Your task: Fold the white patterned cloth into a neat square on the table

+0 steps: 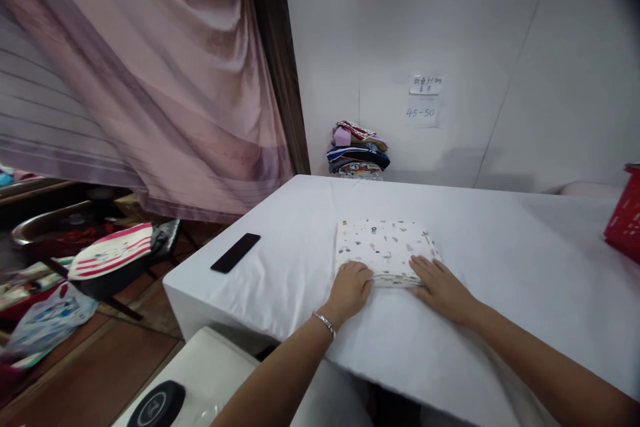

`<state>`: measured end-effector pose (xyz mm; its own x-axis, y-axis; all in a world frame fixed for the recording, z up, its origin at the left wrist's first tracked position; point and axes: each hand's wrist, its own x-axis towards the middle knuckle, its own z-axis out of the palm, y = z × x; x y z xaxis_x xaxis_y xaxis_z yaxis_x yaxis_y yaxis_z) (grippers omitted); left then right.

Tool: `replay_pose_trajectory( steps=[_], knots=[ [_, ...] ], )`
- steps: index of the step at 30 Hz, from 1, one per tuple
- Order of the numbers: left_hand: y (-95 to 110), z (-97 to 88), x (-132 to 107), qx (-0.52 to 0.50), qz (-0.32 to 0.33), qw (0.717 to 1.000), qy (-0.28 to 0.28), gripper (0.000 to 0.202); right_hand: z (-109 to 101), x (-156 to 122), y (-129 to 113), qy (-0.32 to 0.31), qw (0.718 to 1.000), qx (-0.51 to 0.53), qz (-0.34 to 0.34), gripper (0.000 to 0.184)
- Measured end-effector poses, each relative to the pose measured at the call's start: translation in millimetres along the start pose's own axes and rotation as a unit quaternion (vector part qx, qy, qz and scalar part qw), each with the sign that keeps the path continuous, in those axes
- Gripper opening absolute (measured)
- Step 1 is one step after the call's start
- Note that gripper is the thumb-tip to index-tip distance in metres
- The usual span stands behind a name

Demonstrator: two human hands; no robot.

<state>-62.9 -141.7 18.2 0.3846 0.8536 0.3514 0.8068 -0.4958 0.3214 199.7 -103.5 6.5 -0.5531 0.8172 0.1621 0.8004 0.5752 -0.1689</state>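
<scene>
A folded white cloth with small printed figures (383, 247) lies flat on the white-covered table (500, 260). My left hand (350, 288) rests at the cloth's near left edge, fingers curled onto it, a silver bracelet on the wrist. My right hand (440, 285) lies flat on the near right corner of the cloth, fingers stretched out and pressing down. Neither hand lifts the cloth.
A black phone (235, 252) lies near the table's left edge. A stack of folded clothes (357, 150) sits at the back by the wall. A red basket (625, 217) stands at the far right. A pink curtain (150, 80) hangs left; cluttered bags lie on the floor.
</scene>
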Motion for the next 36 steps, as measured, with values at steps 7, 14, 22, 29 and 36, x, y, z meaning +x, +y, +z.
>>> replay_pose_trajectory(
  steps=[7,14,22,29,36],
  knots=[
    [12,-12.5,28,-0.029,-0.037,0.998,0.029,0.030,-5,4,4,-0.078,0.996,0.027,0.028,0.070],
    [14,24.6,34,0.063,0.020,0.997,-0.046,0.060,-16,62,5,-0.023,0.999,-0.002,0.039,0.068],
    [13,30.8,23,0.082,0.030,0.995,-0.051,0.066,13,88,45,-0.028,0.988,-0.073,0.136,0.065],
    [14,12.4,45,-0.026,-0.024,0.993,-0.116,0.058,17,85,45,-0.029,0.988,-0.063,0.137,0.067],
    [-33,12.5,77,0.035,-0.179,0.982,-0.045,0.060,21,85,49,-0.033,0.988,-0.059,0.141,0.069]
  ],
)
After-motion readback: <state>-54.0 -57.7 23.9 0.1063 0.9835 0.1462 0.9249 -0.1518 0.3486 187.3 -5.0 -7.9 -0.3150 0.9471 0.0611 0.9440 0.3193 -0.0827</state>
